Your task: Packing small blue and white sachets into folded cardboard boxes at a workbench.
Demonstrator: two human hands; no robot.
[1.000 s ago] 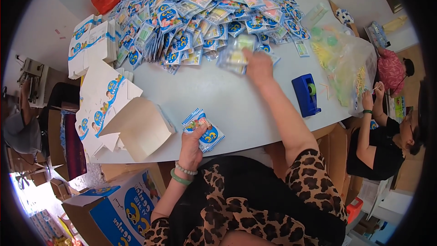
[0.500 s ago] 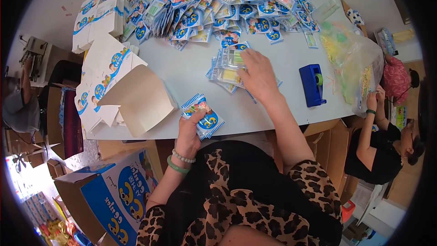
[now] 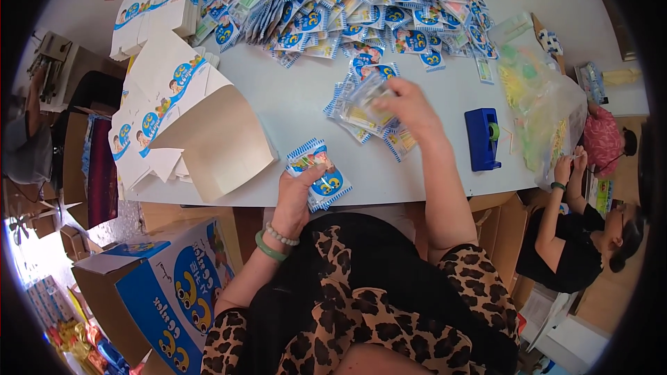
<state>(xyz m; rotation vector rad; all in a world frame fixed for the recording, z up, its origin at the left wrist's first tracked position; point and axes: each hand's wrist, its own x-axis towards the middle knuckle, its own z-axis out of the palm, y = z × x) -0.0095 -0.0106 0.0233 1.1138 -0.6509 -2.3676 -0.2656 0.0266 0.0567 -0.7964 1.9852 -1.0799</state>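
Note:
My left hand (image 3: pixel 297 193) is closed around a small blue-and-white snack packet (image 3: pixel 332 184) near the table's front edge, its thumb lying on the printed front. Whether more packets lie beneath that one is hidden. Slightly smeared by motion, my right hand (image 3: pixel 417 112) pinches a clear-faced packet (image 3: pixel 368 92) above a small loose group of packets (image 3: pixel 349 128) in the middle of the table. Some of that group show clear windows with yellow contents. An open white carton (image 3: pixel 233 142) stands to the left of my left hand.
A large heap of packets (image 3: pixel 326 14) covers the table's far side. Folded cartons (image 3: pixel 156 14) are stacked at the far left. A blue tape dispenser (image 3: pixel 479 142) stands right of my right hand, near a clear plastic bag (image 3: pixel 535 118). A co-worker (image 3: pixel 570 243) sits at the right.
My right hand has gripped a packet from the small group and tilted it up. My left hand still holds its packet. The whole view has shifted slightly.

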